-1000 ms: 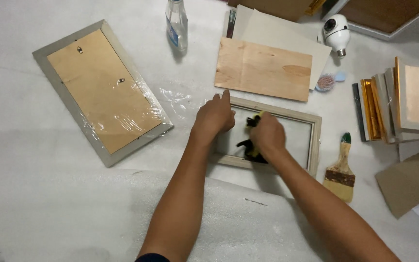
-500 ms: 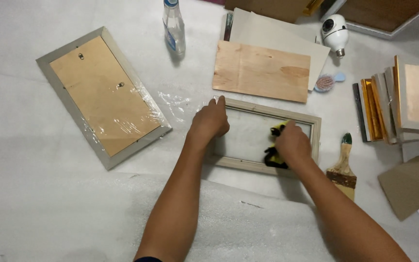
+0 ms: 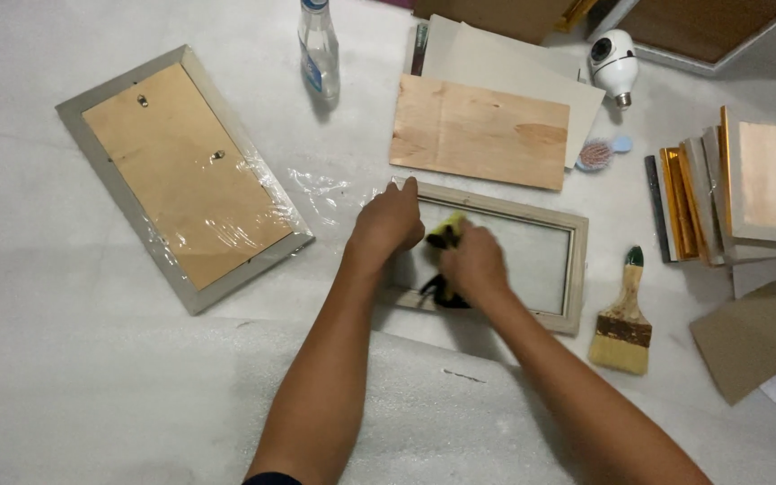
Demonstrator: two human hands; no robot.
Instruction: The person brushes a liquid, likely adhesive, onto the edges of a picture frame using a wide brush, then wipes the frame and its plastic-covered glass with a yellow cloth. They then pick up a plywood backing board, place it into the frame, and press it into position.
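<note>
A small pale wooden picture frame (image 3: 577,260) with a glass pane lies on the white foam sheet at centre. My left hand (image 3: 388,224) presses down on the frame's left end, fingers together on its top-left corner. My right hand (image 3: 471,265) is on the glass, closed on a yellow and black cloth (image 3: 446,232) that sticks out above and below the fingers.
A larger grey frame (image 3: 186,175) lies face down at left with plastic wrap. A plywood backing board (image 3: 478,132) and grey cards lie above the small frame. Also here: a spray bottle (image 3: 318,49), a paintbrush (image 3: 623,319), a small round brush (image 3: 596,154), stacked frames (image 3: 747,189), a white camera (image 3: 612,58).
My right hand slid right across the glass with the cloth, then back to the left side of the pane. My left hand stayed on the frame's left end.
</note>
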